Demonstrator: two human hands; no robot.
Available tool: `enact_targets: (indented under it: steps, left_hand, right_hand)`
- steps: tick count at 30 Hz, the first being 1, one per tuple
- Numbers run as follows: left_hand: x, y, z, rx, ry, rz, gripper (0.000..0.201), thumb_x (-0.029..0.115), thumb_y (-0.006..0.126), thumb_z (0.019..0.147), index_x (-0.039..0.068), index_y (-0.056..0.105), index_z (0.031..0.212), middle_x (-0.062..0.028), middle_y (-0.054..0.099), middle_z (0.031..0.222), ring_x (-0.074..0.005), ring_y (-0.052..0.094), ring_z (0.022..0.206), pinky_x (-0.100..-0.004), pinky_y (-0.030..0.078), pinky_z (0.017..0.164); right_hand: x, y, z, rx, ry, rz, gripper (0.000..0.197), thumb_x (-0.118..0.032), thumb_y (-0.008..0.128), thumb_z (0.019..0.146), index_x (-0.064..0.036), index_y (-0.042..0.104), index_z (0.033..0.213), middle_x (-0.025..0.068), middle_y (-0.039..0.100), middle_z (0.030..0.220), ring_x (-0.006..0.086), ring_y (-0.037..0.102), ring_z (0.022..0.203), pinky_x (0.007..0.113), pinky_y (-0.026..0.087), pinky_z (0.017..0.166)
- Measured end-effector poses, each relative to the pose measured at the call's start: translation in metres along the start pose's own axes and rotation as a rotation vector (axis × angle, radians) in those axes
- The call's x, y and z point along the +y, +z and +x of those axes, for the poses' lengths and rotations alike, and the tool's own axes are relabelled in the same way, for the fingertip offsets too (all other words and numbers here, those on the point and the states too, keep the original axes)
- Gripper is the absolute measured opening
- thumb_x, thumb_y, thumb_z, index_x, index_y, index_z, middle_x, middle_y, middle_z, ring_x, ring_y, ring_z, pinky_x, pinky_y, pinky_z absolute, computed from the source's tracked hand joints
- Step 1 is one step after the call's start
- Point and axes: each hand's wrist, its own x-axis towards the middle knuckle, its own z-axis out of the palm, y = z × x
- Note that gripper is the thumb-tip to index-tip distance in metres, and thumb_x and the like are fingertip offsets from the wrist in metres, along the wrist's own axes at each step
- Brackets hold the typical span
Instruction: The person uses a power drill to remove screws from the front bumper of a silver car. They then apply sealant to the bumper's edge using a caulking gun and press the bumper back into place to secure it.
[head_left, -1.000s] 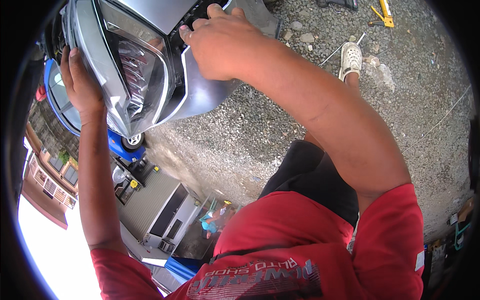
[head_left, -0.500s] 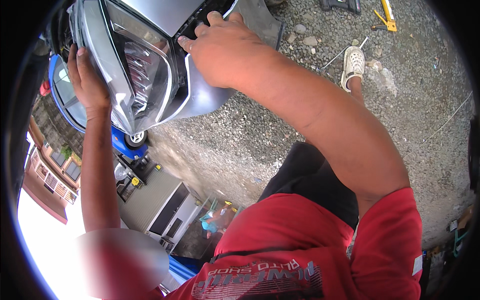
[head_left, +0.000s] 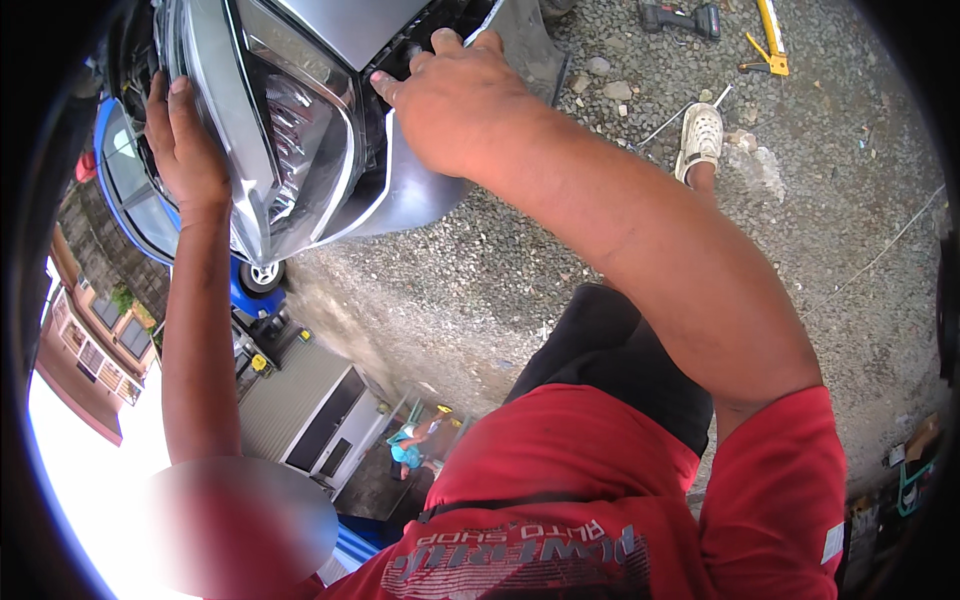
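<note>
A clear-lensed car headlight (head_left: 300,150) fills the upper left, set among silver bodywork. Flat against the edge beside the lamp lies my left hand (head_left: 187,150), fingers stretched out. My right hand (head_left: 462,105) reaches across to the lamp's right side. Its fingers bend over the dark gap between the headlight and the silver bumper panel (head_left: 415,190), with one fingertip at the lamp's edge. The remaining fingertips are partly hidden in the gap. A pale edge runs along the panel just below this hand.
On the gravel (head_left: 640,90) at upper right lie a dark cordless power tool (head_left: 680,20) and a yellow caulking gun (head_left: 770,45). A thin rod (head_left: 680,120) lies near my white shoe (head_left: 700,135). A blue car (head_left: 135,180) and a person in turquoise (head_left: 405,450) are farther off.
The view has shifted slightly, and the headlight appears a little farther right. Both hands keep their places on the car's front.
</note>
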Motion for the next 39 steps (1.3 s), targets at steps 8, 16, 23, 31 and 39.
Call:
enact_targets:
  steps: [8,16,23,31,39]
  left_hand:
    - [0.003,-0.002,-0.003,0.016,0.049,0.047,0.072,0.055,0.054,0.107,0.001,0.056,0.154,-0.0272,0.057,0.150,-0.0378,0.055,0.139,-0.0424,0.036,0.121]
    - [0.016,-0.001,-0.009,0.023,0.067,0.084,0.074,0.058,0.054,0.106,0.001,0.055,0.155,-0.0266,0.056,0.152,-0.0382,0.051,0.145,-0.0432,0.034,0.124]
    - [0.020,-0.001,-0.009,0.026,0.051,0.105,0.073,0.058,0.053,0.106,0.005,0.056,0.155,-0.0259,0.056,0.154,-0.0393,0.052,0.144,-0.0441,0.035,0.124]
    - [0.019,-0.001,-0.009,0.015,-0.004,0.060,0.075,0.059,0.054,0.106,0.003,0.055,0.156,-0.0269,0.053,0.156,-0.0389,0.051,0.144,-0.0429,0.034,0.124]
    - [0.014,0.000,-0.008,0.018,0.022,0.039,0.072,0.056,0.055,0.107,0.002,0.057,0.154,-0.0271,0.054,0.154,-0.0381,0.052,0.143,-0.0424,0.034,0.123]
  right_hand:
    - [0.009,-0.005,-0.007,-0.042,-0.034,0.103,0.066,-0.007,0.063,0.092,-0.0163,0.058,0.158,0.0084,0.069,0.140,0.0295,0.056,0.132,0.047,0.047,0.106]
    - [0.005,-0.005,-0.006,-0.051,-0.017,0.066,0.070,-0.008,0.064,0.090,-0.0146,0.056,0.159,0.0080,0.069,0.140,0.0288,0.056,0.132,0.048,0.048,0.106]
    - [0.010,0.000,-0.005,-0.034,-0.057,0.056,0.074,-0.010,0.064,0.088,-0.0130,0.053,0.161,0.0089,0.069,0.137,0.0299,0.056,0.129,0.048,0.048,0.106]
    - [0.008,0.012,-0.005,0.050,-0.023,0.095,0.075,-0.010,0.064,0.088,-0.0128,0.052,0.162,0.0082,0.071,0.134,0.0282,0.057,0.127,0.047,0.048,0.102]
    - [0.007,0.009,-0.004,0.021,-0.021,0.060,0.072,-0.010,0.063,0.092,-0.0152,0.052,0.162,0.0062,0.072,0.129,0.0271,0.058,0.125,0.045,0.046,0.101]
